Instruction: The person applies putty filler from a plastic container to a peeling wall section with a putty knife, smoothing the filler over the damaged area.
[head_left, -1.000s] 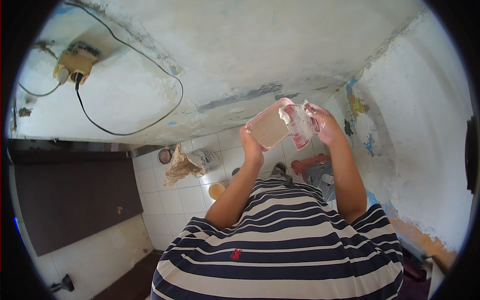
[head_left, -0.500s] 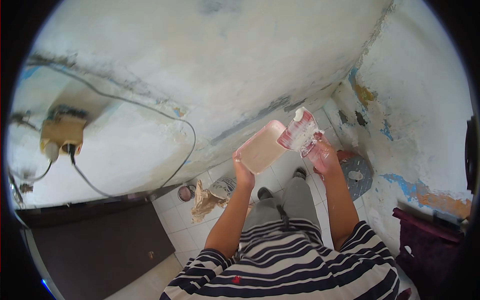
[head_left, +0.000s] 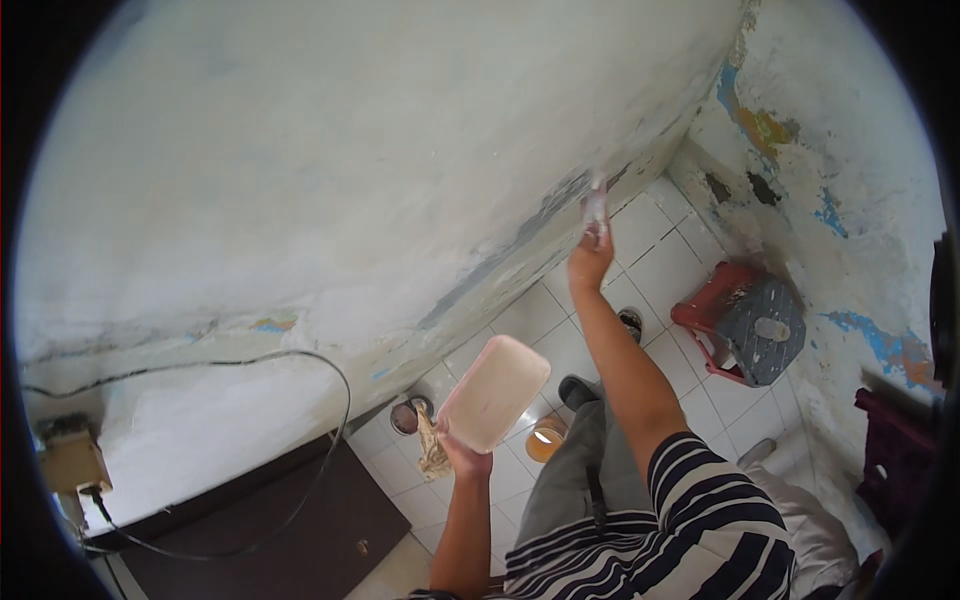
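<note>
My left hand (head_left: pixel 464 456) grips the lower left edge of a shallow pink rectangular tray (head_left: pixel 496 394), its pale inner face turned up. My right hand (head_left: pixel 592 258) is stretched out to the wall, closed on a pink putty spreader (head_left: pixel 595 208) that shows nearly edge-on. The spreader's far end is at the grey, rough patch low on the white wall (head_left: pixel 350 190). Whether its edge presses on the wall is hard to tell. White smears cover the spreader and my fingers.
A red stool with a dark grey top (head_left: pixel 758 330) stands by the peeling right wall (head_left: pixel 800 215). On the tiled floor are an orange-brown container (head_left: pixel 545 440), a small round tub (head_left: pixel 404 418) and crumpled brown paper (head_left: pixel 432 448). A cable (head_left: pixel 330 365) loops from a socket box (head_left: pixel 75 460) above a dark panel (head_left: pixel 280 520).
My right hand has carried the spreader away from the tray, forward to the wall. My left hand has lowered the tray toward me. The whole view has shifted, showing more of the stool.
</note>
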